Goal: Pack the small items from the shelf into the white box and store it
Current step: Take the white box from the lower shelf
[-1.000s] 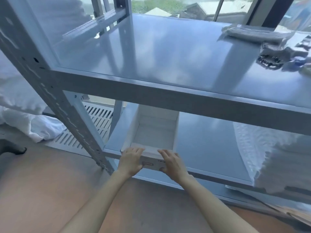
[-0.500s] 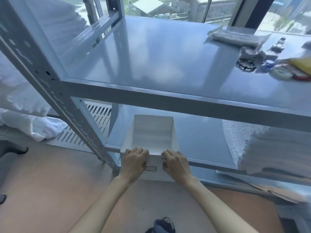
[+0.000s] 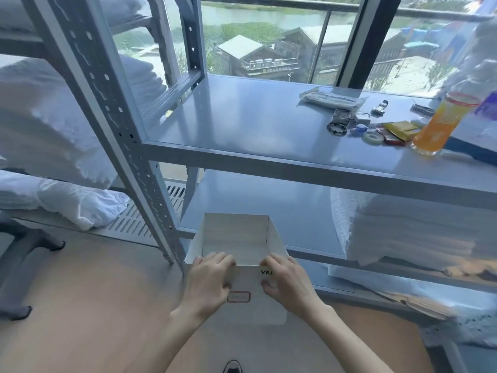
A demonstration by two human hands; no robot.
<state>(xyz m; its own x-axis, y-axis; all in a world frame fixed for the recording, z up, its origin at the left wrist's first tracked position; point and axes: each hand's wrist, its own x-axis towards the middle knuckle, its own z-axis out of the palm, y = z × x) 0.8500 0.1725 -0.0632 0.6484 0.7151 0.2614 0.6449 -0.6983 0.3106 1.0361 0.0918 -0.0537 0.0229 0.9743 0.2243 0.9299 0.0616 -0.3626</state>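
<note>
White box (image 3: 236,239) now drawn clear of the lower shelf (image 3: 282,205); left hand (image 3: 208,281) and right hand (image 3: 286,282) grip its near wall.

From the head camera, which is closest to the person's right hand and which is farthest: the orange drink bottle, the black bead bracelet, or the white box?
1. White box: the right hand grips its front wall, low in the middle.
2. Black bead bracelet: on the upper shelf, up and to the right.
3. Orange drink bottle: on the same shelf, farther right, near the edge.
</note>
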